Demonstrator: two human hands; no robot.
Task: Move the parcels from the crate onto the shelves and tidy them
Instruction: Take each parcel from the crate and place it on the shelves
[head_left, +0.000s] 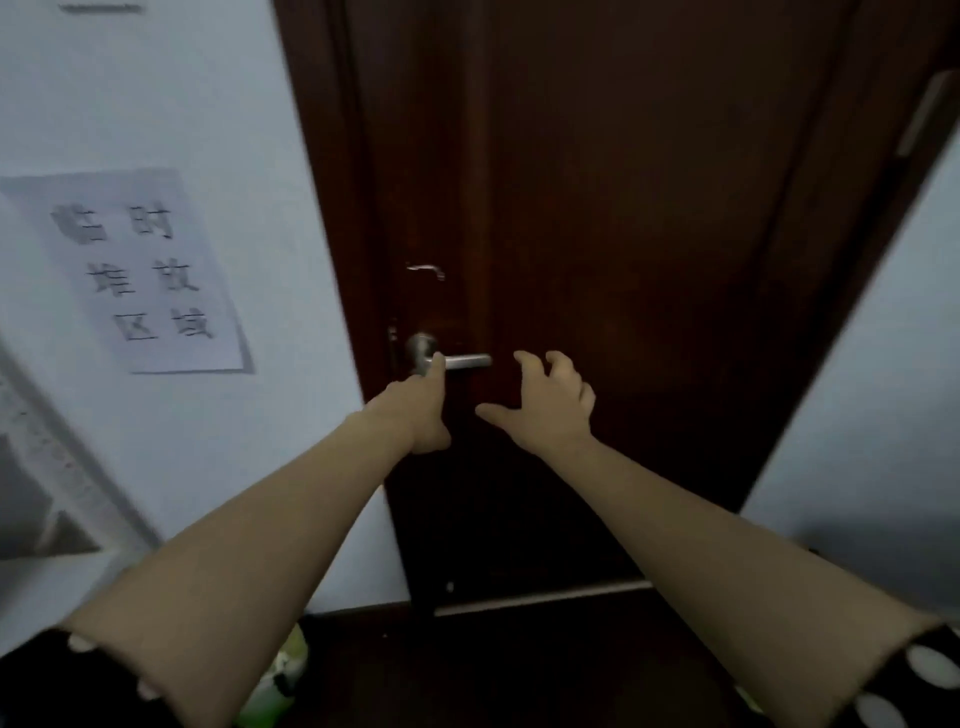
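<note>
No parcels, crate or shelves are in view. I face a dark brown wooden door with a silver lever handle. My left hand reaches to the handle, and its fingers touch the lever near the round base; whether they curl round it is unclear. My right hand hovers just right of the lever's tip with its fingers spread and loosely bent, holding nothing and apart from the handle.
A white paper sign with black characters hangs on the pale wall left of the door. A small silver latch sits above the handle. Something green lies low by my left arm. Pale wall flanks the door's right side.
</note>
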